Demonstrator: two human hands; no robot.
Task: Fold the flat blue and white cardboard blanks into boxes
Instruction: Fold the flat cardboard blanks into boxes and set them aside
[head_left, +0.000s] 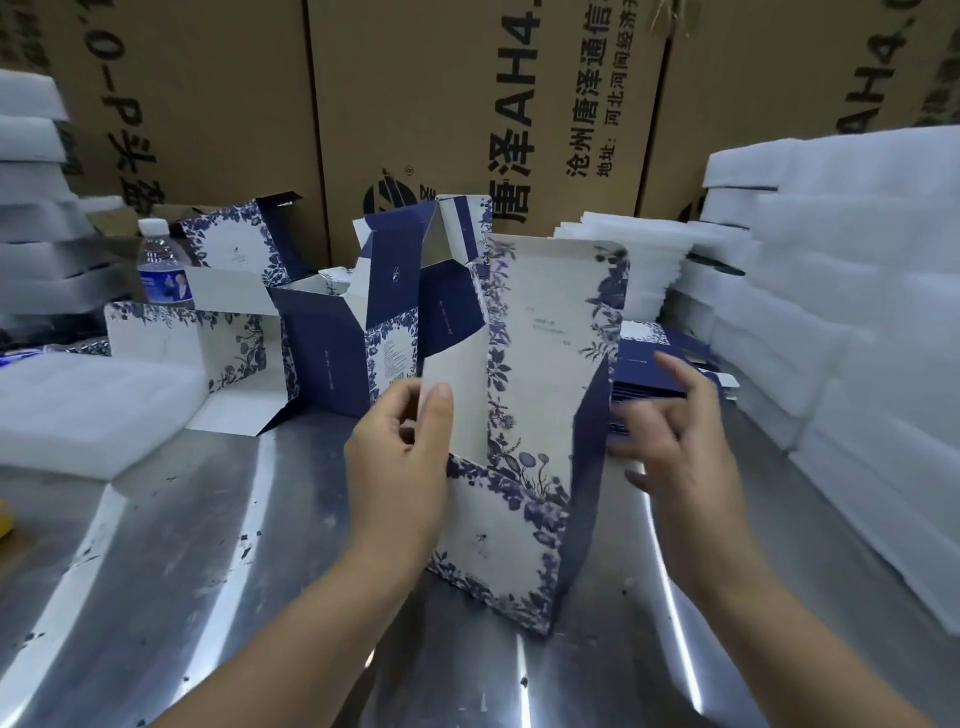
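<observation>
Blue-and-white blank (540, 374) stands upright, partly folded, on steel table (208, 571); left hand (400, 467) pinches its white inner flap, thumb over edge; right hand (675, 441) beside blue side panel, fingers spread, holding nothing; contact unclear.

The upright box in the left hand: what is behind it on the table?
Behind the upright box stand partly folded blue and white boxes, with brown cartons further back. A stack of flat blanks shows at its right edge; how far it runs behind is covered.
</observation>
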